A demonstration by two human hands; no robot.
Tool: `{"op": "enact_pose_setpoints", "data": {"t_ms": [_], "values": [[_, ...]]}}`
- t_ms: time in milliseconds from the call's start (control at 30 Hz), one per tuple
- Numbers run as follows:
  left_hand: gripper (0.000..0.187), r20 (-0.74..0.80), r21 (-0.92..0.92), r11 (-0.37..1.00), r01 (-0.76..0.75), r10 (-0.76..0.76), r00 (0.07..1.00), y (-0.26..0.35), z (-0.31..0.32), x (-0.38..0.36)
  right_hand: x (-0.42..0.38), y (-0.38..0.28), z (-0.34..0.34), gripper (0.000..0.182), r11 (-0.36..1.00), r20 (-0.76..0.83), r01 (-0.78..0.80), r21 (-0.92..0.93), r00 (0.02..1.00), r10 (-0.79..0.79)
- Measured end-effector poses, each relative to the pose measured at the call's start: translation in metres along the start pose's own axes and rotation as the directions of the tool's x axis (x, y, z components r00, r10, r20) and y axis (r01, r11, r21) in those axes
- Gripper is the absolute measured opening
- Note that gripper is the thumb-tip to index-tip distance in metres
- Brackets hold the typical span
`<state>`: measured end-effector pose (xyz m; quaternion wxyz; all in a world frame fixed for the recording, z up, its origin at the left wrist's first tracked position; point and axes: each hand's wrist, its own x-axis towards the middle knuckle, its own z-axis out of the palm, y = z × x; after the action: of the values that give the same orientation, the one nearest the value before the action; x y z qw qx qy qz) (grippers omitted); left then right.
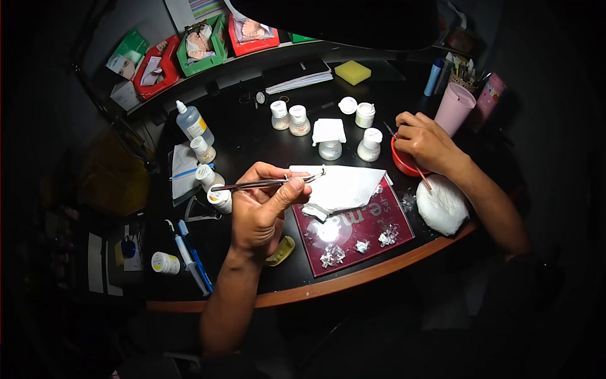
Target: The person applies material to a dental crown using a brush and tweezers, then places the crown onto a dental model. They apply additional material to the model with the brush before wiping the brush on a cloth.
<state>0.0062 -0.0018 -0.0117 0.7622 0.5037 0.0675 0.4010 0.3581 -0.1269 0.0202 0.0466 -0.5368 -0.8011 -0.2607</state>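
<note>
My left hand (268, 205) is closed around dark metal tweezers (252, 185), their tips pointing right over a white tissue (350, 185). A tiny piece shows at the tips, too small to name. The tissue partly covers a maroon glass slab (353, 237) with several small heaps of white, glittery material on it. Over a red bowl (404, 165) at the right, my right hand (423, 142) grips a thin brush-like tool (424, 177); its brown end sticks out below the hand and a dark end above. The bowl's inside is mostly hidden.
White-capped powder jars (298, 120) stand across the black table, one topped with folded tissue (329, 131). A white cotton-like pad (442, 205) lies by my right forearm. A dropper bottle (194, 123), syringes (189, 256) and a yellowish dental model (281, 251) are on the left; a pink cup (454, 108) stands behind.
</note>
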Motion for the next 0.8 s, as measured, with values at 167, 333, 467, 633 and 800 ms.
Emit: {"op": "enact_pose_setpoints", "data": {"t_ms": [167, 333, 467, 633, 800], "values": [[0.011, 0.091, -0.353, 0.929, 0.107, -0.079, 0.993, 0.003, -0.006, 0.002, -0.003, -0.004, -0.004, 0.005, 0.999, 0.004, -0.048, 0.000, 0.999, 0.048], [0.012, 0.140, -0.450, 0.884, 0.123, -0.066, 0.988, 0.000, -0.008, 0.001, 0.000, -0.015, -0.024, 0.011, 0.987, -0.096, -0.163, -0.008, 0.982, 0.162], [0.015, 0.161, -0.466, 0.879, 0.104, -0.032, 0.986, -0.001, -0.009, 0.001, 0.022, -0.055, -0.056, 0.014, 0.885, -0.355, -0.188, 0.425, 0.865, 0.354], [0.019, 0.192, -0.467, 0.882, 0.066, 0.028, 0.981, -0.007, -0.010, -0.001, 0.045, -0.113, -0.063, 0.010, 0.641, -0.342, -0.070, 0.765, 0.799, 0.495], [0.021, 0.216, -0.475, 0.879, 0.044, 0.067, 0.974, -0.007, -0.009, 0.000, 0.071, -0.144, -0.055, 0.010, 0.010, -0.032, 0.034, 0.999, 0.758, 0.652]]}}
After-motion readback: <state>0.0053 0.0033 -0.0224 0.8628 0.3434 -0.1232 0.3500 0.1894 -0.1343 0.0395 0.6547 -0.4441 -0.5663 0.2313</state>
